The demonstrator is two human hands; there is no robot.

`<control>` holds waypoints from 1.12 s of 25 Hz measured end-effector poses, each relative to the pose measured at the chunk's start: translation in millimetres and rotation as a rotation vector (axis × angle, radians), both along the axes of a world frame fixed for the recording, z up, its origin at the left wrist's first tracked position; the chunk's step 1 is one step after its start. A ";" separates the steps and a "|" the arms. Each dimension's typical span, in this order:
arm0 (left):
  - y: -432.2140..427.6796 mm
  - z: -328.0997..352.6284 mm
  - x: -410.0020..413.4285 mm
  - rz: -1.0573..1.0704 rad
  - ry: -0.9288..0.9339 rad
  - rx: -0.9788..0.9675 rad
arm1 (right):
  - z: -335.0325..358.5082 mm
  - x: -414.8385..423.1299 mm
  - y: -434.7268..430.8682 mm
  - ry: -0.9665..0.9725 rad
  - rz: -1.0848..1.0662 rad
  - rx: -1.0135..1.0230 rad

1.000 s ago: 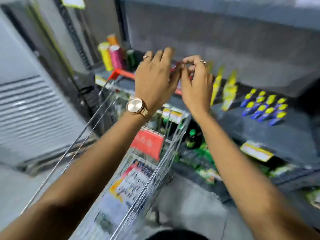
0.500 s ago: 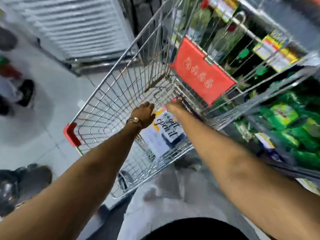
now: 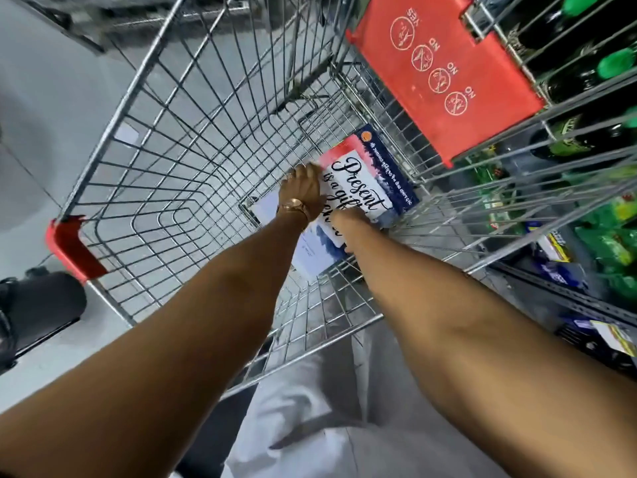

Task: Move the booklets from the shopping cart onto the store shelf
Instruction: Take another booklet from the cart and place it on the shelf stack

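Note:
The wire shopping cart (image 3: 179, 132) fills the view below me. On its floor near the right side lies a small stack of booklets. The top booklet (image 3: 362, 182) is white with black script and a red and blue border. A dark blue booklet (image 3: 391, 167) shows beneath it, and a pale one (image 3: 310, 258) lies nearer me. My left hand (image 3: 303, 191), with a gold watch, grips the top booklet's left edge. My right hand (image 3: 346, 219) holds its near edge, its fingers hidden under the cover. The store shelf (image 3: 582, 301) runs along the right.
A red flap (image 3: 444, 70) with round warning symbols hangs on the cart's far end. The red handle corner (image 3: 69, 246) is at left. Green-capped dark bottles (image 3: 613, 63) and green packets (image 3: 606, 246) fill the shelves on the right. A dark object (image 3: 41, 305) sits on the floor at left.
My hands came down from the upper shelf into the cart. In the last half second they closed on the top booklet, and my view has drawn nearer to the cart.

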State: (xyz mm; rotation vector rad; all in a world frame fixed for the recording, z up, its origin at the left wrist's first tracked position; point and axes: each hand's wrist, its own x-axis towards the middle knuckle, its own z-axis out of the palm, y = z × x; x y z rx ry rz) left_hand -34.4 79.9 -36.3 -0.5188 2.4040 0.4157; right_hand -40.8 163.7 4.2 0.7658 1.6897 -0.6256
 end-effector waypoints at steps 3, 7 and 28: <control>-13.8 -10.5 -7.6 0.013 0.028 -0.043 | -2.2 -0.3 3.4 0.010 -0.019 0.056; -25.5 19.1 -30.2 -0.063 -0.026 0.281 | 2.7 -16.0 14.7 0.083 -0.140 0.001; 86.5 498.5 -74.2 -0.207 1.368 1.288 | 437.6 -44.4 234.9 1.938 -0.301 -0.589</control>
